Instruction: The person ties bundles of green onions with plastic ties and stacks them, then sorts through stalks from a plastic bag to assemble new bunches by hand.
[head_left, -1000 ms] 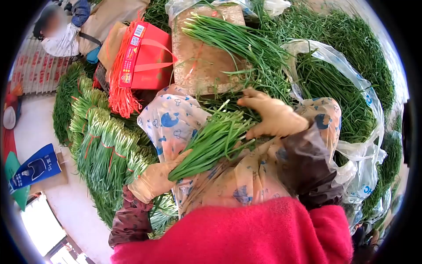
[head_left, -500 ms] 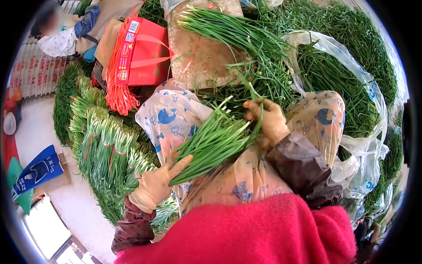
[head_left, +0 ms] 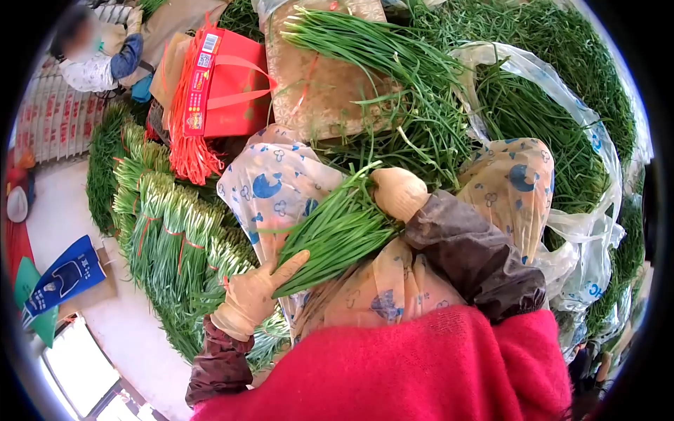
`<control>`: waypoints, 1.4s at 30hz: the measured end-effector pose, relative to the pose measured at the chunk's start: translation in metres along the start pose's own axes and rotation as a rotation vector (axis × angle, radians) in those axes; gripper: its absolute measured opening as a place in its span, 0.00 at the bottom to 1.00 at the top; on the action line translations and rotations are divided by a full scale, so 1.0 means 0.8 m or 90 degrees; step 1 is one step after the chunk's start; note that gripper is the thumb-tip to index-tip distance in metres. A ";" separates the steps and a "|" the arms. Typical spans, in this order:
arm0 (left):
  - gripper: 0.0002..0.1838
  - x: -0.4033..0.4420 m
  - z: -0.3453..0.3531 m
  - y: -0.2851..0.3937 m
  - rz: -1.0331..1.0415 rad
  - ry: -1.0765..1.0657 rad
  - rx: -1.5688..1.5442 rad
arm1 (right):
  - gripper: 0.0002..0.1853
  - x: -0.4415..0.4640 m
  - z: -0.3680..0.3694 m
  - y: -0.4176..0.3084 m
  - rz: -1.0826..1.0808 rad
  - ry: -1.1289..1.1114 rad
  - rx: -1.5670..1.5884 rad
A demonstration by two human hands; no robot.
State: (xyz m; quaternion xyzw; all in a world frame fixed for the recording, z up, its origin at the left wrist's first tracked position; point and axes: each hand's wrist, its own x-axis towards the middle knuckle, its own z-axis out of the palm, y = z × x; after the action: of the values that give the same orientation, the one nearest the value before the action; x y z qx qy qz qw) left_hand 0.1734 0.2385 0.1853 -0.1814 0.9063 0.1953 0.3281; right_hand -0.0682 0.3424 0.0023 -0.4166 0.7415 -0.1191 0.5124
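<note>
A loose bunch of green garlic chives [head_left: 333,235] lies slantwise over my lap. My left hand [head_left: 256,291], in a pale glove, is closed around its lower left end, with the index finger stretched along the leaves. At the upper right end, my gloved right hand [head_left: 400,193] is closed over the stems; its fingertips are hidden beneath it. A patterned plastic apron [head_left: 386,281] covers my knees under the bunch.
Another chive bunch [head_left: 351,42] lies on a worn board [head_left: 295,98] ahead. A red box [head_left: 235,105] draped with red ties [head_left: 189,158] stands left of it. Tied bundles [head_left: 165,228] line the left; loose chives fill a plastic bag [head_left: 597,140] at right. Another person [head_left: 91,63] sits upper left.
My right hand has turned over and come down and left onto the stem ends; the loose stalk it held up no longer shows there. My left hand keeps its grip.
</note>
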 end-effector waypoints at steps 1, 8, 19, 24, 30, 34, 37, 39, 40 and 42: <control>0.47 -0.001 0.001 0.001 -0.001 -0.005 -0.002 | 0.14 -0.002 -0.001 0.000 0.046 0.017 -0.020; 0.42 0.000 0.016 -0.017 0.037 0.069 -0.049 | 0.17 0.031 -0.016 0.096 0.116 0.022 0.724; 0.39 0.005 0.018 -0.024 0.066 0.093 -0.047 | 0.23 -0.003 -0.009 0.024 -0.138 -0.268 0.513; 0.36 0.007 0.018 -0.024 0.033 0.094 -0.081 | 0.17 -0.005 0.000 0.016 -0.065 -0.098 0.524; 0.32 0.010 0.016 -0.032 0.057 0.091 -0.128 | 0.20 -0.023 -0.018 0.018 -0.039 0.030 -0.024; 0.32 0.011 0.018 -0.036 0.046 0.093 -0.117 | 0.13 -0.004 -0.037 0.071 0.166 -0.046 0.433; 0.32 0.010 0.018 -0.033 0.040 0.081 -0.108 | 0.20 -0.005 -0.041 0.083 0.039 -0.113 0.569; 0.33 0.011 0.018 -0.032 0.053 0.078 -0.077 | 0.30 0.001 -0.046 0.081 -0.085 -0.200 0.578; 0.33 0.012 0.018 -0.032 0.054 0.078 -0.077 | 0.30 0.001 -0.049 0.071 -0.085 -0.200 0.578; 0.32 0.014 0.015 -0.032 0.073 0.065 -0.055 | 0.29 0.006 -0.052 0.044 -0.080 -0.228 0.432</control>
State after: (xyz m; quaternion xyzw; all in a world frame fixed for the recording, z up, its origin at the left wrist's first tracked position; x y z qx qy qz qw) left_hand 0.1836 0.2200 0.1630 -0.1528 0.9214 0.2435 0.2614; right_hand -0.1223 0.3505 -0.0031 -0.2823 0.5318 -0.3142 0.7340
